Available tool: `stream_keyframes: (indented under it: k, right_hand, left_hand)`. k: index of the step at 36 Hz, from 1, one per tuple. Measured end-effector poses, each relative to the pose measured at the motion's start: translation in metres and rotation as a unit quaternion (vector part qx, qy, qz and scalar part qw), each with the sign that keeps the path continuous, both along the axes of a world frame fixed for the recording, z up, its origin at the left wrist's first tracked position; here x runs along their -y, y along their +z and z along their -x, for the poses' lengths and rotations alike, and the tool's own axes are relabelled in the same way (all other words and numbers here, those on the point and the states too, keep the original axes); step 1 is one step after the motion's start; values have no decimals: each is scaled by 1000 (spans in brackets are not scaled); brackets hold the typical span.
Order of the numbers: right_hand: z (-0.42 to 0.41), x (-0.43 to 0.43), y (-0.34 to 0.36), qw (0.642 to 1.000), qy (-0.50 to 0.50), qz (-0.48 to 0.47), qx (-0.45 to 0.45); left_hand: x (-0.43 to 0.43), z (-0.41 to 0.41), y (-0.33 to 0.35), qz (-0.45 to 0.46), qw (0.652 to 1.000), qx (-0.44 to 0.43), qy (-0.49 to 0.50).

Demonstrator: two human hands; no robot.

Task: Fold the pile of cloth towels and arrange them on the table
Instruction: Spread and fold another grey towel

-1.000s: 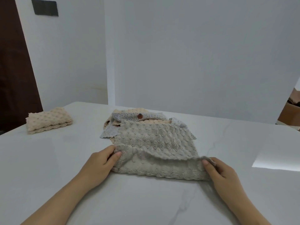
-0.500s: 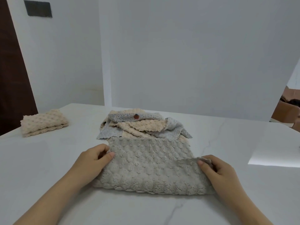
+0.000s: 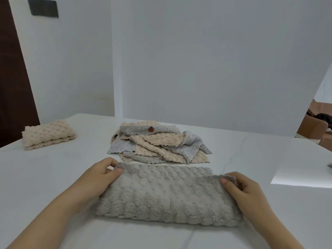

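A grey bubble-textured towel (image 3: 167, 196) lies flat on the white marble table (image 3: 53, 177) right in front of me. My left hand (image 3: 100, 178) pinches its far left corner between thumb and fingers. My right hand (image 3: 242, 189) pinches its far right corner, which curls up a little. Behind the towel lies a loose pile of beige and grey towels (image 3: 158, 144), apart from it by a narrow strip of table. A folded beige towel (image 3: 48, 133) sits at the far left of the table.
White walls (image 3: 197, 69) stand close behind the table. A dark doorway is at the far left. At the right, past the table's edge, there is a brown seat (image 3: 312, 128). A bright patch of light (image 3: 303, 175) lies on the table to the right.
Both hands have drawn the grey towel toward me off the pile, and it now lies flat and separate from it. The pile's beige and grey towels have come into view.
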State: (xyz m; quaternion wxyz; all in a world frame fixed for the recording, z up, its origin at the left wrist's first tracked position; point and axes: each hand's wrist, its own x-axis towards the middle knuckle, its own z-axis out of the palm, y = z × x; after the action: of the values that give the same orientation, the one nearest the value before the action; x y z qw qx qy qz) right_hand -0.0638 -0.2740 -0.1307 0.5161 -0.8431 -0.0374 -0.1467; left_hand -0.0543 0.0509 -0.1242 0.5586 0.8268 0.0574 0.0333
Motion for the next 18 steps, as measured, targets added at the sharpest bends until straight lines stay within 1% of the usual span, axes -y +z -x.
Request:
stream_keyframes:
  k: [2, 3, 6, 9, 14, 16, 18]
  right_hand:
    - [-3, -1, 1, 999, -21, -41, 11]
    - [-6, -2, 1, 998, -35, -57, 17]
    - [-21, -7, -1, 995, -69, -68, 25]
    - [-41, -12, -10, 996, -81, -47, 9]
    - [-64, -11, -17, 994, -105, 7, -19]
    - [-70, -12, -17, 993, -109, 44, -30]
    - [-73, -14, -19, 988, -109, 102, -46]
  left_hand:
    - [3, -2, 1, 48, 997, 41, 37]
    - [5, -4, -1, 50, 995, 61, 58]
    - [10, -12, -14, -19, 987, 108, 116]
    - [14, -22, -24, -93, 977, 109, 156]
    - [14, -35, -24, -125, 969, 102, 188]
    - [12, -40, -25, -150, 966, 89, 192]
    - [10, -46, -26, -189, 961, 71, 187]
